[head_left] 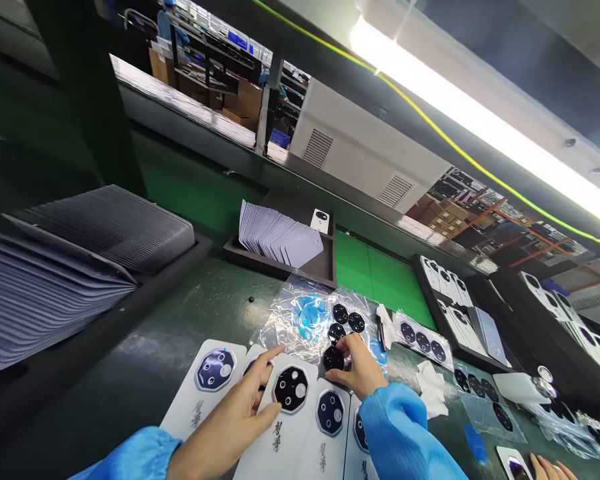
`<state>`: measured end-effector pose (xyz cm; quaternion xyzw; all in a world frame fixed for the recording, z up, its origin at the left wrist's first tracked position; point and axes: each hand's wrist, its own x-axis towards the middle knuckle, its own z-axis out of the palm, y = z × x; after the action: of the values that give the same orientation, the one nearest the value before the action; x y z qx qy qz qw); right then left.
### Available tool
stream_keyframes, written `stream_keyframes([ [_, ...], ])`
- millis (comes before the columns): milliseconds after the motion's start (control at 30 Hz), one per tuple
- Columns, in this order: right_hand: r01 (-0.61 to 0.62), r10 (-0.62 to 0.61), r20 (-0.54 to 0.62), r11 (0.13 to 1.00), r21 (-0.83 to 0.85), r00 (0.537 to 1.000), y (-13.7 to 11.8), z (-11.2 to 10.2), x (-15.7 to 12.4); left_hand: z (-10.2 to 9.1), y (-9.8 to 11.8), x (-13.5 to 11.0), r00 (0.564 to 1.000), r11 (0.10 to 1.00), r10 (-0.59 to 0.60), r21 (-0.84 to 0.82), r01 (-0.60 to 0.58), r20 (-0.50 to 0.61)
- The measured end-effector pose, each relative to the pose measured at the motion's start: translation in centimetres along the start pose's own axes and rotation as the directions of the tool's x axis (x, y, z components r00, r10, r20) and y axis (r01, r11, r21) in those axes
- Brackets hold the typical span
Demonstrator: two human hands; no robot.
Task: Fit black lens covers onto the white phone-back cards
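My right hand (360, 368) pinches a black round lens cover (333, 359) between thumb and fingers, at the lower edge of a clear plastic sheet (277, 327). More black lens covers (356, 323) lie just beyond it. My left hand (230, 417) rests over a row of white phone back panels, thumb and index finger spread apart. Nearest to it is a white back panel (265, 433) with a black octagonal camera plate (291, 389) and dark script below. A panel with a bluish camera plate (215, 369) lies to the left, another (330, 412) to the right.
Racks of stacked grey panels (105, 227) fill the left. A dark tray (280, 268) holds fanned panels at the back. White crumpled tissue (431, 389), a white bottle (520, 387) and bagged lens covers (423, 341) are on the right. Another person's hand (550, 468) shows at bottom right.
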<state>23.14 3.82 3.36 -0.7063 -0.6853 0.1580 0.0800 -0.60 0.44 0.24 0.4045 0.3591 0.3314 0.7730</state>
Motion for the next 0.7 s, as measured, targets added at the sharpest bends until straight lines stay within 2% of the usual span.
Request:
stream_keyframes([
  [167, 0.059, -0.059, -0.007, 0.998, -0.017, 0.998, 0.1, 0.0, 0.0, -0.1, 0.0, -0.1, 1.0, 0.998, -0.005, -0.055, 0.006, 0.02],
  [300, 0.112, -0.115, -0.061, 0.993, -0.044, 0.991, 0.2, 0.6, -0.5, -0.1, 0.0, -0.1, 1.0, 0.995, -0.012, -0.095, 0.014, 0.02],
  [533, 0.201, -0.21, -0.132, 0.976, -0.079, 0.969, 1.0, 2.0, -1.0, -0.3, 0.1, -0.1, 1.0, 1.0, -0.024, -0.007, 0.024, -0.008],
  [700, 0.233, -0.241, -0.122, 0.97, -0.071, 0.963, 1.0, 1.7, -0.7, -0.2, 0.5, -0.2, 1.0, 0.996, -0.018, -0.09, 0.019, 0.019],
])
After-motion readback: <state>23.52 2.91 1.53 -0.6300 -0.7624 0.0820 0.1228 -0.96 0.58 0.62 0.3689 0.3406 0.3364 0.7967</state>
